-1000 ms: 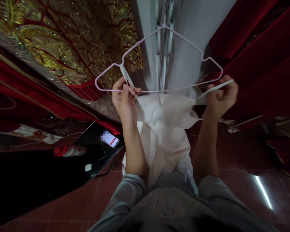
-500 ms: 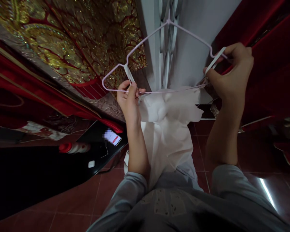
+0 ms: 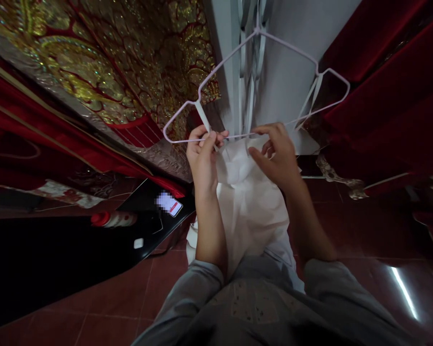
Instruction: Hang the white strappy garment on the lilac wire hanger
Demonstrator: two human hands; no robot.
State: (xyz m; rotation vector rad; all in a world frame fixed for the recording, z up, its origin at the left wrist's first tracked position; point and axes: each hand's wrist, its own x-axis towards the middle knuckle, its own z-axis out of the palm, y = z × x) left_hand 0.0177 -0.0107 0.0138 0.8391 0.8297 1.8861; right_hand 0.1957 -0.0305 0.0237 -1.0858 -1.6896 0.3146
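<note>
A pale pink hanger (image 3: 292, 47) hangs in front of me, with white straps looped over both its notches. Below its lower bar hangs a white garment (image 3: 252, 202). My left hand (image 3: 205, 154) is closed around the lower bar and the end of the left strap (image 3: 202, 117). My right hand (image 3: 277, 154) is near the middle of the bar at the garment's top edge, thumb and fingers apart. The right strap (image 3: 312, 96) runs from the right notch down behind the bar.
Gold sequined red cloth (image 3: 130, 62) hangs at the left, and dark red cloth (image 3: 389, 91) at the right. A black table (image 3: 75, 259) at the lower left bears a phone (image 3: 173, 206), a red-capped bottle (image 3: 113, 219) and a small white case (image 3: 138, 243).
My right hand has let go of the right strap, which now sits in the hanger's notch, and has moved left and down to the bar's middle. My left hand has shifted slightly right.
</note>
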